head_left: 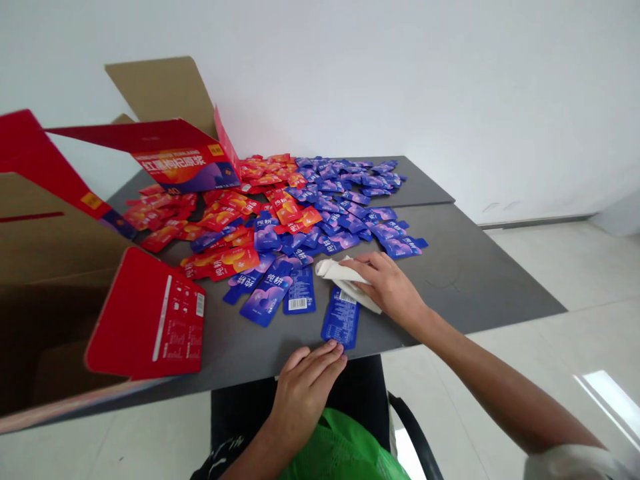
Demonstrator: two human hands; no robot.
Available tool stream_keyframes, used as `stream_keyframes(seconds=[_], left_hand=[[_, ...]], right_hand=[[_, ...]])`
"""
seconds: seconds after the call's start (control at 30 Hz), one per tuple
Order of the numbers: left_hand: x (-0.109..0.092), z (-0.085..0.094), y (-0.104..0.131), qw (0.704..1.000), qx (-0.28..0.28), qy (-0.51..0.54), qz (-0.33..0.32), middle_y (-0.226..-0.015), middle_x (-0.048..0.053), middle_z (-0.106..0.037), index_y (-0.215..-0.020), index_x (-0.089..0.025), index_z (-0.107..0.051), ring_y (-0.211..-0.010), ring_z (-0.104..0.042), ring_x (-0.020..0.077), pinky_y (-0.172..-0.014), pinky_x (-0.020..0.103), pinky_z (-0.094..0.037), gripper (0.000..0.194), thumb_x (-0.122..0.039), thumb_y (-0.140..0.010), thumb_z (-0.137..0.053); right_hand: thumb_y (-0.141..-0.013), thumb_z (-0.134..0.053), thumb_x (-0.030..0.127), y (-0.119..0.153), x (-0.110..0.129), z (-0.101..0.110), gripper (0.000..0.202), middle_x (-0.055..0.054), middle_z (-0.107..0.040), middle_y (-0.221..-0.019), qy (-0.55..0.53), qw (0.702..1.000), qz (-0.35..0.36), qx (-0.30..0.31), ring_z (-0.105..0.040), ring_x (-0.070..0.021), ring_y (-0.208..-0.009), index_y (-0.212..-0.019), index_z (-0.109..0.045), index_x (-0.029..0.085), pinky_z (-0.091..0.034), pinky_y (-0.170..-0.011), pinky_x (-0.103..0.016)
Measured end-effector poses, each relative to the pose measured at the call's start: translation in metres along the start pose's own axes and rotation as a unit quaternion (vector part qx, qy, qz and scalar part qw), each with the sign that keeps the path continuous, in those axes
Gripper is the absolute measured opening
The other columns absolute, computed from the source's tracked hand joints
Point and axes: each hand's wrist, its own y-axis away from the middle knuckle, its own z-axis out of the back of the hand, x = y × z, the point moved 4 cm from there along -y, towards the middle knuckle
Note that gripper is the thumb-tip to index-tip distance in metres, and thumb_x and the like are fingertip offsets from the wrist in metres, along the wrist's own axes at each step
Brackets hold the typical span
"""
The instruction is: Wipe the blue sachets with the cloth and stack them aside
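Observation:
A blue sachet lies with its printed back and barcode up near the table's front edge. My left hand rests at the edge with its fingers stretched out, the fingertips on the sachet's near end. In my right hand is a folded white cloth, pressed down over the sachet's far end and covering it. Just left of it, another blue sachet lies back up, beside a blue sachet showing its front.
Red sachets and blue sachets lie in a large heap across the grey table. Open red cartons stand on the left; the nearer carton has its flaps spread. A white wall rises behind.

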Motion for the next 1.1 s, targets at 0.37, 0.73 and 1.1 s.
stream_keyframes(seconds=[0.37, 0.73, 1.1], left_hand=[[-0.001, 0.001, -0.001, 1.000, 0.004, 0.002, -0.001, -0.121, 0.002, -0.078, -0.116, -0.022, -0.073, -0.116, -0.073, 0.0175, -0.095, 0.033, -0.048, 0.033, -0.020, -0.112, -0.041], [0.001, 0.000, 0.001, 1.000, -0.013, -0.001, -0.002, -0.112, 0.002, -0.081, -0.114, -0.022, -0.074, -0.104, -0.076, 0.0165, -0.093, 0.033, -0.050, 0.031, -0.022, -0.111, -0.043], [-0.001, 0.001, -0.002, 1.000, -0.003, 0.010, 0.005, -0.118, 0.003, -0.079, -0.116, -0.022, -0.073, -0.114, -0.074, 0.0177, -0.094, 0.033, -0.050, 0.028, -0.019, -0.110, -0.046]], right_hand=[[-0.099, -0.067, 0.024, 0.008, -0.008, -0.035, 0.040, -0.010, -0.067, -0.120, -0.021, 0.997, 0.020, 0.068, -0.062, -0.0250, -0.106, -0.139, -0.065, 0.028, -0.057, -0.096, -0.041], [-0.099, -0.066, 0.025, 0.044, 0.048, -0.016, 0.043, -0.009, -0.066, -0.123, -0.062, 0.990, 0.080, 0.101, -0.061, -0.0244, -0.109, -0.142, -0.062, 0.029, -0.058, -0.092, -0.036], [-0.102, -0.062, 0.027, -0.011, -0.022, -0.009, 0.037, -0.013, -0.067, -0.118, 0.014, 1.000, -0.005, 0.019, -0.062, -0.0281, -0.104, -0.138, -0.067, 0.025, -0.057, -0.095, -0.046]])
